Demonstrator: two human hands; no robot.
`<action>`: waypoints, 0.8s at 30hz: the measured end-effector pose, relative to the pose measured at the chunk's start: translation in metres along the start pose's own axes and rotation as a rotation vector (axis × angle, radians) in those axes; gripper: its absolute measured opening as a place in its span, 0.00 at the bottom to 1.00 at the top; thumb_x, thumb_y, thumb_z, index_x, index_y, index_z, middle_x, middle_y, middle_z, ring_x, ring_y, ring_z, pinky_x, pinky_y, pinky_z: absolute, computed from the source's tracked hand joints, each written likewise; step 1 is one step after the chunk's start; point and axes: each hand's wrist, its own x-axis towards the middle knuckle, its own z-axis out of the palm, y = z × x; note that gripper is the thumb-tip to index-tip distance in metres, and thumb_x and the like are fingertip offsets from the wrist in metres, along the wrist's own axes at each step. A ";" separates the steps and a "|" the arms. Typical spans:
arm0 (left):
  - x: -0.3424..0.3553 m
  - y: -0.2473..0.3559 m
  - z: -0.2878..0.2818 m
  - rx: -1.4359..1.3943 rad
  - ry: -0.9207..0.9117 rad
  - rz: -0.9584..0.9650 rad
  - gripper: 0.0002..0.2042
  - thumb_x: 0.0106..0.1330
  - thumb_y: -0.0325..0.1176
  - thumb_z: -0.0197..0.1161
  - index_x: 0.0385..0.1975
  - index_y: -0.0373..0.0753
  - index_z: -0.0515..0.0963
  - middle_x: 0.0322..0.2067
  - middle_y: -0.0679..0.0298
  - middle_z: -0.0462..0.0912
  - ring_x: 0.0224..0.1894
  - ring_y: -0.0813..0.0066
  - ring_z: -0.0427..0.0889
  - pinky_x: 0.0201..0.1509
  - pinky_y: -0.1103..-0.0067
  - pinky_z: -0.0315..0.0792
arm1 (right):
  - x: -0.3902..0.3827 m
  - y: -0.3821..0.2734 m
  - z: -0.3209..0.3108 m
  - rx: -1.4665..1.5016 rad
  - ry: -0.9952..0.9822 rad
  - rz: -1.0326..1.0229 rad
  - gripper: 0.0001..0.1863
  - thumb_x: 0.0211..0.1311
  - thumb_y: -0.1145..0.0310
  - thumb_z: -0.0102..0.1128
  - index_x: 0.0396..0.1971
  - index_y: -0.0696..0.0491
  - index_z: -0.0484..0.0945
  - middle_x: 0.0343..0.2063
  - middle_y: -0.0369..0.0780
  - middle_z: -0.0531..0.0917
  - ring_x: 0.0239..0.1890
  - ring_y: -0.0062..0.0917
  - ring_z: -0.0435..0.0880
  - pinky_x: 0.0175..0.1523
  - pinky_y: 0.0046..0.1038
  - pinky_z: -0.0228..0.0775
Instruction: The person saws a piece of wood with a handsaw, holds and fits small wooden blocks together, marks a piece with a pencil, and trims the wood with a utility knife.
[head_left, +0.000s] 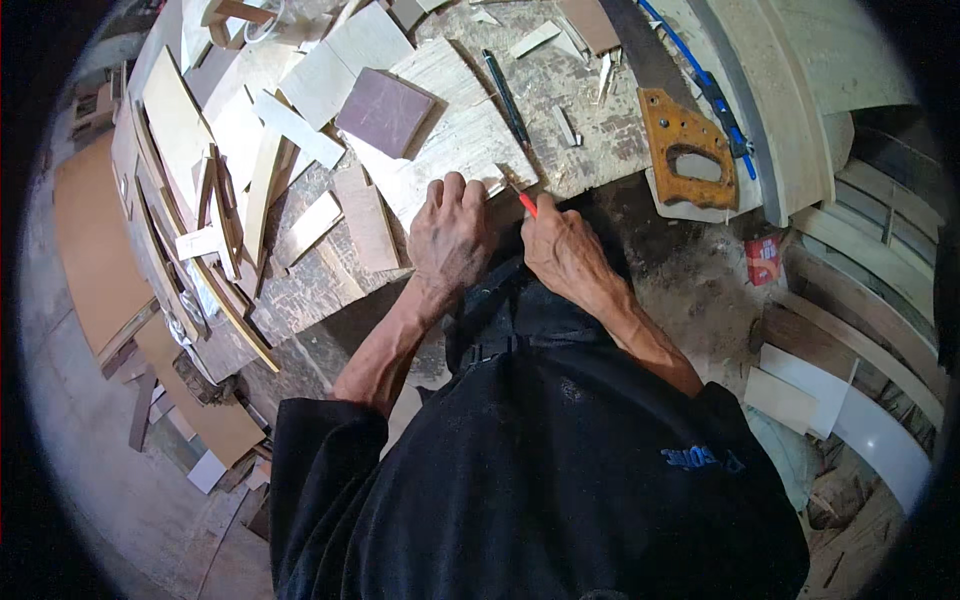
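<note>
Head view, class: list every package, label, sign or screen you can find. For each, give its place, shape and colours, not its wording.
Small box: on the dark floor right of the right hand, below the saw handle; roughly rectangular, red with a pale patch.
Printed mark: on the person's black top, lower right; small, blue.
No signs or screens visible.

The worn wooden workbench (600, 120) carries everything. On it, a pale plywood sheet (450, 130) lies at the centre, with a square purple-brown board (383, 110) on its left part. The orange-handled handsaw (683, 150) lies right of the sheet; a dark pen (507, 100) lies between them. Both hands sit at the sheet's near edge.
</note>
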 end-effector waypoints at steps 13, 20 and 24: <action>0.014 -0.015 -0.013 -0.114 -0.120 -0.050 0.15 0.54 0.36 0.64 0.37 0.37 0.71 0.35 0.55 0.74 0.42 0.53 0.76 0.39 0.63 0.72 | -0.035 0.035 0.014 -0.025 0.084 -0.037 0.12 0.66 0.67 0.50 0.29 0.62 0.70 0.15 0.53 0.75 0.20 0.47 0.80 0.23 0.41 0.68; 0.008 -0.009 -0.010 -0.069 -0.047 -0.008 0.17 0.48 0.33 0.68 0.36 0.37 0.71 0.35 0.56 0.72 0.41 0.53 0.76 0.40 0.64 0.73 | -0.018 -0.007 -0.005 0.050 0.136 0.092 0.13 0.65 0.64 0.49 0.34 0.61 0.69 0.17 0.56 0.75 0.23 0.54 0.78 0.26 0.47 0.67; 0.007 -0.003 -0.010 -0.075 -0.037 0.017 0.15 0.49 0.32 0.66 0.34 0.36 0.70 0.34 0.56 0.72 0.40 0.54 0.75 0.39 0.65 0.73 | -0.009 0.007 0.010 -0.080 0.163 -0.053 0.12 0.64 0.66 0.50 0.35 0.62 0.72 0.14 0.51 0.74 0.21 0.48 0.80 0.23 0.42 0.68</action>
